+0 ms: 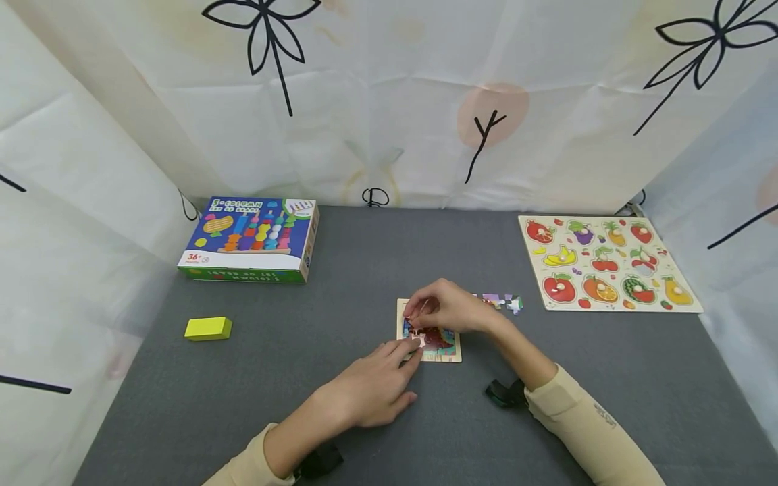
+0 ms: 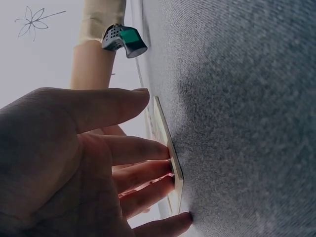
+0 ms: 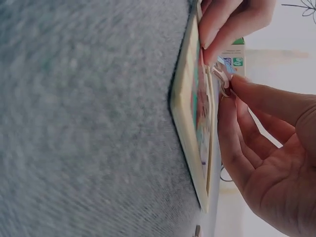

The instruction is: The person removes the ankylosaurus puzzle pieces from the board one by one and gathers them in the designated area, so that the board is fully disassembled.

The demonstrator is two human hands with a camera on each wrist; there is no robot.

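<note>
A small wooden jigsaw board (image 1: 451,358) with a pale frame and a dark red picture lies flat on the table. My left hand (image 1: 373,386) reaches over its near left corner. The extended fingers (image 2: 143,175) of that hand touch the board's edge and surface, with the thumb held apart. Above the board's far left part is my right hand (image 1: 452,307). In the right wrist view, its thumb and index finger pinch a jigsaw piece (image 3: 224,81) that is tilted up over the board. The right hand covers much of the board's upper part in the head view.
Loose jigsaw pieces (image 1: 510,303) lie just right of the board. A yellow block (image 1: 208,329) sits at the left, with a blue toy box (image 1: 249,236) behind it. A fruit puzzle board (image 1: 610,266) lies at the back right. Cloth walls border the grey table (image 1: 389,256).
</note>
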